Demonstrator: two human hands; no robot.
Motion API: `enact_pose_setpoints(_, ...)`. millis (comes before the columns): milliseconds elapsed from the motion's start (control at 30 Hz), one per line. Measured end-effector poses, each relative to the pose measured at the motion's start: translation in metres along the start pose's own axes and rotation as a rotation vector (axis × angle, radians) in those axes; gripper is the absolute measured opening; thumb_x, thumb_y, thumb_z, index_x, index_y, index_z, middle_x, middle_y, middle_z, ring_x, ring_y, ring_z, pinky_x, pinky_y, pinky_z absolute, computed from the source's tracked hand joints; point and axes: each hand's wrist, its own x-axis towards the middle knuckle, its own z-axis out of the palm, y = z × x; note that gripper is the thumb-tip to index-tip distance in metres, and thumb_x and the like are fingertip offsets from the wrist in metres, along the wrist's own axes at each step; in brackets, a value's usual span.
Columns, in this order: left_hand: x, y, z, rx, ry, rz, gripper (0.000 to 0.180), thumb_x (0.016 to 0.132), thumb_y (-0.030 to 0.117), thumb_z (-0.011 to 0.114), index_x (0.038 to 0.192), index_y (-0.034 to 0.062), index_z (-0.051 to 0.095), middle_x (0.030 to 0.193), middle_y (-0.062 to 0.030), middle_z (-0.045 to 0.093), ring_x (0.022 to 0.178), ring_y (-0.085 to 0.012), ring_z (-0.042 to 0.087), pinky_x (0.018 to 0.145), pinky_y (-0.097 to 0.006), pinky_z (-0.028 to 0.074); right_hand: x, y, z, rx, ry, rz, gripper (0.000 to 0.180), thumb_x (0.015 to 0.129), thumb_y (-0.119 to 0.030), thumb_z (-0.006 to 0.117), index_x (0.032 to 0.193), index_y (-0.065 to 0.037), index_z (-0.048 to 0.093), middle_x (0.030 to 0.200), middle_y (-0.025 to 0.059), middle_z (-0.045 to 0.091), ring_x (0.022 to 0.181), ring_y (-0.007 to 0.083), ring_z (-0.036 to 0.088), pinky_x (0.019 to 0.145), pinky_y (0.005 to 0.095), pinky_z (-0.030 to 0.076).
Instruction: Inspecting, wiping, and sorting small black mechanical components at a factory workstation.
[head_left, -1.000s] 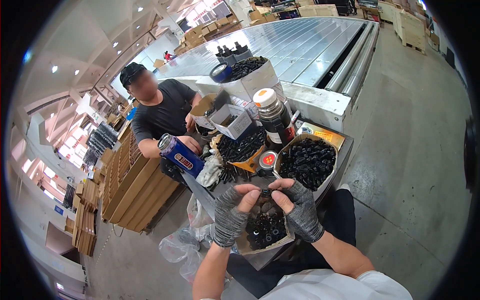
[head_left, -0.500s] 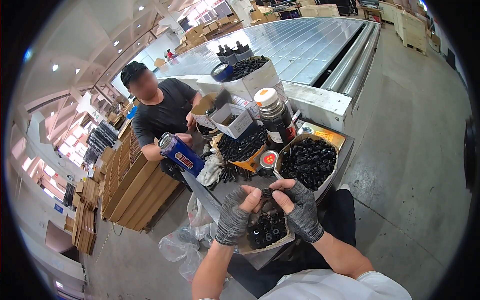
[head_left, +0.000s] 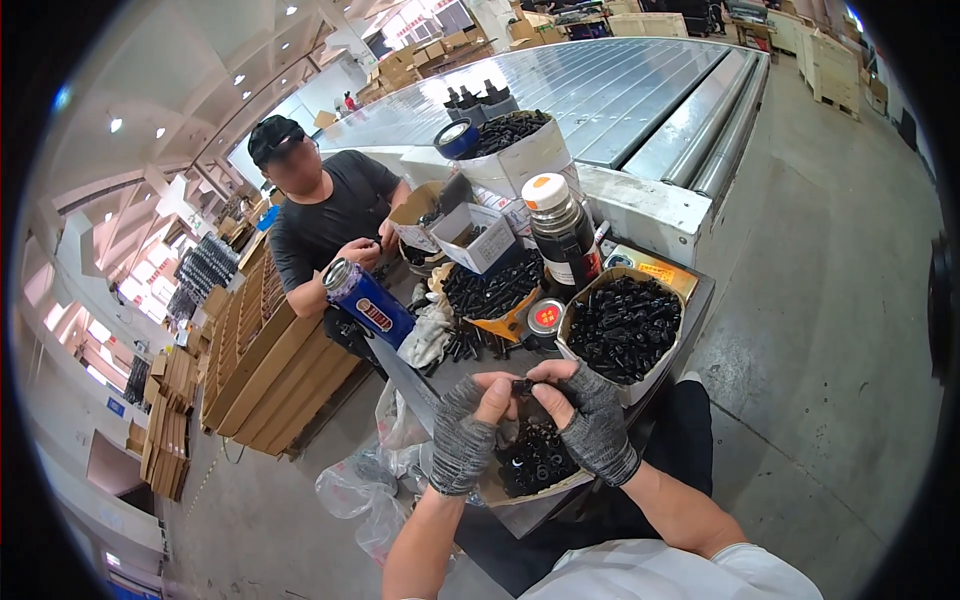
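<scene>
My left hand (head_left: 468,425), in a grey fingerless glove, and my right hand (head_left: 592,425), gloved the same way, meet over a low box (head_left: 545,494). Between their thumbs and fingertips they pinch a small black part (head_left: 522,386); its exact kind is too small to tell. Below the hands, the box holds many loose black rings (head_left: 540,455), partly covered by my fingers. Just beyond my right hand stands a box (head_left: 642,388) heaped with short black fittings (head_left: 620,325). A round tin with a red label (head_left: 545,316) sits beside it.
Behind are another carton of black fittings (head_left: 495,290), a clear bottle with an orange-marked lid (head_left: 562,235), a blue can (head_left: 370,305) and white gloves (head_left: 427,338). A co-worker (head_left: 325,210) handles something across the table. A roller conveyor (head_left: 700,130) lies beyond; plastic bags (head_left: 365,495) lie on the floor.
Both my hands have shifted slightly left, still pinching the small black part. The co-worker's hands have come up and closer together. The whole view has moved a little.
</scene>
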Motion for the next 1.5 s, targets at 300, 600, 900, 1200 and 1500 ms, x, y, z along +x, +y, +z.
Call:
enact_pose_setpoints(300, -0.002, 0.011, 0.0, 0.278, -0.125, 0.11, 0.024, 0.097, 0.014, 0.065, 0.117, 0.001, 0.063, 0.087, -0.0017, 0.065, 0.078, -0.0079, 0.062, 0.072, -0.023, 0.051, 0.0, 0.003, -0.003, 0.009, -0.046, 0.003, 0.018, 0.097, -0.007, 0.062, 0.114, -0.001, 0.063, 0.1, 0.0082, 0.067, 0.092, 0.0159, 0.065, 0.083, 0.03, 0.052)
enact_pose_setpoints(600, 0.007, 0.022, -0.012, 0.192, -0.148, 0.111, 0.016, 0.096, 0.015, 0.067, 0.106, 0.0032, 0.064, 0.082, -0.0011, 0.065, 0.075, -0.0088, 0.062, 0.069, -0.024, 0.05, 0.003, 0.001, -0.014, 0.241, -0.122, 0.093, 0.031, 0.099, -0.008, 0.057, 0.129, -0.001, 0.055, 0.113, 0.0105, 0.065, 0.104, 0.019, 0.063, 0.098, 0.0322, 0.048)
enact_pose_setpoints(900, 0.004, 0.026, -0.009, 0.28, -0.126, 0.001, 0.018, 0.09, 0.013, 0.073, 0.101, -0.0007, 0.069, 0.083, -0.0031, 0.07, 0.077, -0.0102, 0.065, 0.073, -0.025, 0.051, 0.006, -0.007, -0.009, 0.22, -0.252, 0.12, 0.029, 0.092, -0.01, 0.07, 0.117, -0.002, 0.057, 0.103, 0.0076, 0.063, 0.098, 0.018, 0.063, 0.086, 0.032, 0.052)
enact_pose_setpoints(1200, -0.007, 0.017, -0.018, 0.29, -0.18, 0.069, 0.018, 0.093, 0.013, 0.069, 0.103, -0.0014, 0.067, 0.081, -0.0037, 0.069, 0.075, -0.0099, 0.065, 0.067, -0.024, 0.053, 0.0, -0.002, -0.007, 0.068, -0.234, -0.029, 0.023, 0.088, -0.001, 0.066, 0.11, 0.001, 0.059, 0.099, 0.0089, 0.063, 0.09, 0.015, 0.063, 0.079, 0.0289, 0.053)
enact_pose_setpoints(1500, -0.007, 0.014, -0.022, 0.235, -0.117, 0.068, 0.018, 0.092, 0.013, 0.071, 0.102, -0.0016, 0.069, 0.081, -0.0046, 0.07, 0.076, -0.0108, 0.065, 0.07, -0.026, 0.053, 0.003, -0.003, -0.004, -0.069, -0.277, -0.009, 0.027, 0.086, -0.006, 0.066, 0.11, -0.001, 0.057, 0.103, 0.0105, 0.063, 0.097, 0.0186, 0.064, 0.088, 0.0339, 0.052)
